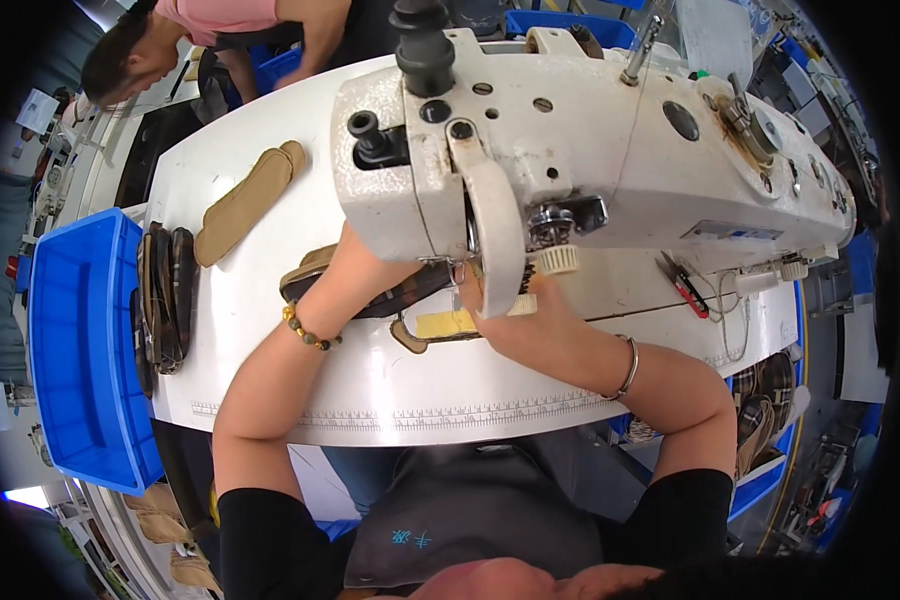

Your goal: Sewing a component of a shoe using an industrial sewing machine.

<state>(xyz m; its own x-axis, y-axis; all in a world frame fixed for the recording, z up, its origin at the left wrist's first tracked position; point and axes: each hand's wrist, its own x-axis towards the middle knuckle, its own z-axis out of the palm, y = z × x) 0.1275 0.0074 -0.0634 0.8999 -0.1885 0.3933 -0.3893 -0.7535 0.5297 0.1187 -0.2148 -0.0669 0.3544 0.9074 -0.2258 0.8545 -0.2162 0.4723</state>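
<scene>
A dark plaid slipper (pixel 402 294) with a tan inside lies under the head of a white sewing machine (pixel 590 150). My left hand (pixel 368 262) reaches over the slipper from the left; the machine head hides its fingers. On the other side my right hand (pixel 526 322) is closed at the slipper's right end, by the needle area. The machine's curved white lever (pixel 498 225) covers part of its fingers. A yellow plate (pixel 444 325) shows on the bed just below the slipper, beside a small tan-edged piece (pixel 407 337).
Tan insoles (pixel 250 205) lie at the back left. Several plaid slippers (pixel 165 300) stand stacked by a blue bin (pixel 85 350) at the left edge. Red-handled thread snips (pixel 684 287) lie at right. Another person (pixel 220 30) bends over work at the far left.
</scene>
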